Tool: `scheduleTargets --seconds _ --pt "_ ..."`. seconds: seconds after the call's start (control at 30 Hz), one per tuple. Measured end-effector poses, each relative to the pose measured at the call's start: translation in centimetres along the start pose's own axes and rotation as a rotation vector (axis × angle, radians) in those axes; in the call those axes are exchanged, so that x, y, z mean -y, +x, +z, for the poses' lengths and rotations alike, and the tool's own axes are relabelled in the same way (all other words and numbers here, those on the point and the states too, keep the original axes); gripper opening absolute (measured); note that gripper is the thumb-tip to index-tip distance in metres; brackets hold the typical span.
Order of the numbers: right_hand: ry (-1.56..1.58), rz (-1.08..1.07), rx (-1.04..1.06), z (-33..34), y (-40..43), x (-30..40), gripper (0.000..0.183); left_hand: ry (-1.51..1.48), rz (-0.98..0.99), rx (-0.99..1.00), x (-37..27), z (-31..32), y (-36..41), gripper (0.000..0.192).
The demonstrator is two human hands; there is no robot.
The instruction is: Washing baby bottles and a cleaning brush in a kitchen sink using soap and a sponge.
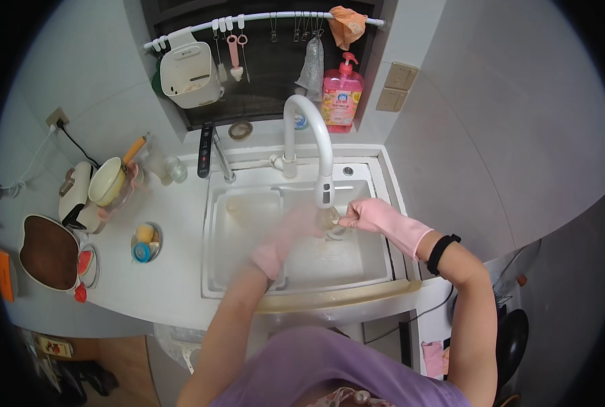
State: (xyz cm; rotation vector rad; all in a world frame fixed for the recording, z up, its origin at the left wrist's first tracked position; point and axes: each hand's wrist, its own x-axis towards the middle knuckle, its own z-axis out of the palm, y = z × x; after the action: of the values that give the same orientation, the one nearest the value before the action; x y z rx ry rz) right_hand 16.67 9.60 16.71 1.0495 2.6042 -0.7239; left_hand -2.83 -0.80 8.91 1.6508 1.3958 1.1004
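Both of my hands wear pink rubber gloves over the right-hand basin of a white sink (pixel 353 259). My left hand (pixel 302 224) is blurred by steam or haze, and its fingers reach a small glass container (pixel 329 219) under the spout of a white faucet (pixel 325 157). My right hand (pixel 364 214) has its fingertips pinched at the right side of that container. Whether the left fingers close around the glass is hard to see. In the left basin, a pale round object (pixel 234 205) shows dimly through the haze.
A steel tray (pixel 156 239) with a sponge and blue-lidded item lies left on the counter, near drinking glasses (pixel 176 169) and a cream pan (pixel 107 182). Behind the sink stand a slim control-panel tap (pixel 205 152) and a pink soap bottle (pixel 341 99). A white bin (pixel 190 76) hangs from the rail.
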Motion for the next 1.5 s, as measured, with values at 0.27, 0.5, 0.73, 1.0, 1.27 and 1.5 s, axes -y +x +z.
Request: scheduleTargets --seconds 0.27,0.5,0.73,1.0,1.27,1.5 --pt "0.060 -0.158 -0.310 3.8 1.0 -0.6 0.022 0.241 -0.063 0.116 5.3 1.6 1.3 0.041" --pt "-0.538 -0.147 -0.174 0.2 1.4 1.0 0.020 0.267 -0.082 0.190 4.1 1.5 2.2 0.035" --pt "-0.059 0.059 0.032 0.5 1.3 0.5 0.023 0.387 -0.094 0.235 1.3 0.5 1.3 0.034" --pt "-0.296 -0.302 0.194 -1.6 1.7 -0.1 0.032 0.039 -0.005 0.165 -5.8 -2.1 -1.8 0.044" --pt "1.007 0.416 0.574 5.0 2.6 -1.5 0.017 0.051 0.042 0.246 -5.9 -3.5 -2.5 0.059" --pt "0.548 -0.355 -0.173 9.2 2.2 -4.5 0.008 0.022 -0.021 0.293 -5.0 -2.1 -2.9 0.061"
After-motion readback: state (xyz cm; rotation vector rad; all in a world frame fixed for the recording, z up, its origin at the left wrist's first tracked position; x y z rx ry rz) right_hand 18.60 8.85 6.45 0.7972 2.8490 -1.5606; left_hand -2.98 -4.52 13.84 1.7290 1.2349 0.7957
